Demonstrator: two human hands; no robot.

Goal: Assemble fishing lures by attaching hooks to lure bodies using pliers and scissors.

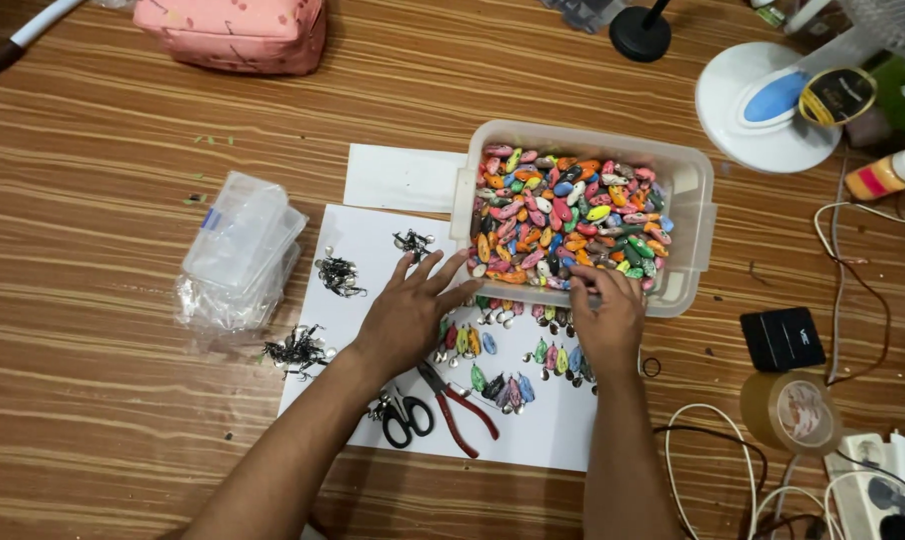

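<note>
A wood-grain bench (pixel 103 400) is seen from above, and a white sheet (pixel 553 430) is laid on it near the middle. At the sheet's far right corner a clear plastic tub (pixel 695 215) is set, filled with small oval pieces (pixel 563 215) in red, orange, green, blue and yellow. More such pieces (pixel 513 388) are scattered on the sheet just near of the tub.

At the far right a round white lamp base (pixel 743 125) with a blue oval patch is placed, and a pink pouch (pixel 235 30) is seen at the far edge. A stack of clear plastic packets (pixel 238 255), marked with a small blue patch, is lying left of the sheet. A roll of brown tape (pixel 791 410) and a small black box (pixel 783 338) are found at the right.

The left hand (pixel 408 310) is laid flat on the sheet with fingers spread, just beside the tub's near left corner. The right hand (pixel 605 312) is rested on the tub's near rim, its fingertips curled into the pieces; whether one is pinched cannot be told.

Red-handled pliers (pixel 458 400) and black-handled scissors (pixel 405 418) are lying near the left wrist. Small dark clusters of metal hooks (pixel 338 275) are dotted along the sheet's left side.
</note>
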